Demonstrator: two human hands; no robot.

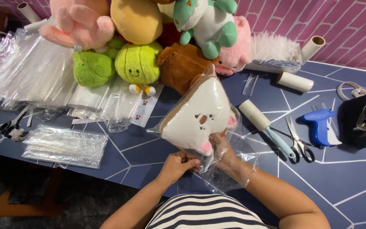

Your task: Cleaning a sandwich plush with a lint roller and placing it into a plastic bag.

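While the left hand (178, 163) pinches the clear bag (229, 169), the right hand (225, 154) inside it grips the toast plush (198, 112) above.

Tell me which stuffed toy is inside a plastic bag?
The white toast-shaped plush with a brown crust edge and small face. It sits in a clear plastic bag, held by the left hand and right hand. The other plushies are piled bare behind it.
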